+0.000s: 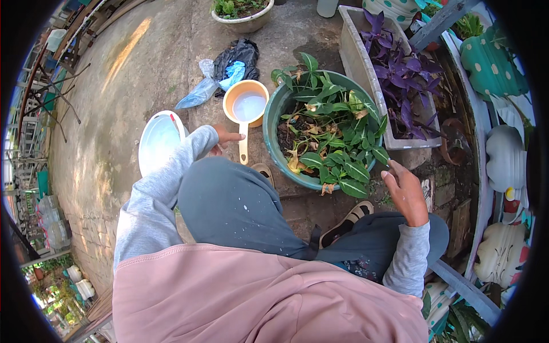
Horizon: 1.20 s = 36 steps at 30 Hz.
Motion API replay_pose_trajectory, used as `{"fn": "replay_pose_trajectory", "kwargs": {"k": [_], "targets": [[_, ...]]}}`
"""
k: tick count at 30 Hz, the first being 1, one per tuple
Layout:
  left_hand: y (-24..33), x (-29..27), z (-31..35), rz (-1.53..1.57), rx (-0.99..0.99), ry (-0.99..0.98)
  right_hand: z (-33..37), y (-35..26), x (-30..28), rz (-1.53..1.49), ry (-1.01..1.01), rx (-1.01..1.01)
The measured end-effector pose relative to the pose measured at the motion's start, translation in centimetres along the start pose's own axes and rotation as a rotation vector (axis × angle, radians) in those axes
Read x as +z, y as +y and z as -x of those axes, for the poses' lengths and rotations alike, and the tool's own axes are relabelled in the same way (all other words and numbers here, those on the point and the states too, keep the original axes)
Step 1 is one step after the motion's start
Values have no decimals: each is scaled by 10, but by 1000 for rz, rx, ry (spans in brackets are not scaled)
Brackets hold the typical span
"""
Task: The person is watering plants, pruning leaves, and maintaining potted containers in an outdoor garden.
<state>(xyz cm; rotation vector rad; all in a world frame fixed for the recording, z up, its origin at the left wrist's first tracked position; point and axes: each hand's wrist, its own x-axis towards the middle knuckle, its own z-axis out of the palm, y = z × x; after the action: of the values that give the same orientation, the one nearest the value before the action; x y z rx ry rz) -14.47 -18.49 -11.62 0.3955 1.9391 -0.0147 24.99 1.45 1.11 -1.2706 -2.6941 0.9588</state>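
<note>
My left hand (224, 138) is beside an orange-yellow dipper (265, 110) holding whitish liquid. One finger stretches onto its pale handle (243, 150); the other fingers hang lower, apart from it, and I see no grip around the handle. To the right stands a round green pot (273, 150) with striped leafy plants (357, 117), some leaves yellow or dry. Beside the pot's near right rim is my right hand (407, 191), thumb and forefinger apart. Its fingertips come close to a leaf tip; whether they touch cannot be told. Nothing shows in that hand.
A white tub (161, 140) is left of my left forearm. Black plastic bag (239, 59) and clear-blue bag (200, 87) lie beyond the dipper. A long planter (351, 34) with purple plants (403, 71) flanks the pot. A bowl planter (251, 22) stands farther off. A wooden rail (466, 300) runs at right.
</note>
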Motion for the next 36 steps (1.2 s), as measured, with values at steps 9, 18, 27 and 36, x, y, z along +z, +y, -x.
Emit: {"fn": "replay_pose_trajectory", "kwargs": {"k": [9,18,27,36], "targets": [[14,101,-65,869,305,539,-4,26,21,-98,-193,-2],[-41,77,26,738,435,947,-16,21,29,16,-256,-10],[-159,39,149,1423,344,1073,-22,30,31,112,-299,-61],[-363,40,88,1413,-149,1328,-21,31,36,163,-367,-20]]}}
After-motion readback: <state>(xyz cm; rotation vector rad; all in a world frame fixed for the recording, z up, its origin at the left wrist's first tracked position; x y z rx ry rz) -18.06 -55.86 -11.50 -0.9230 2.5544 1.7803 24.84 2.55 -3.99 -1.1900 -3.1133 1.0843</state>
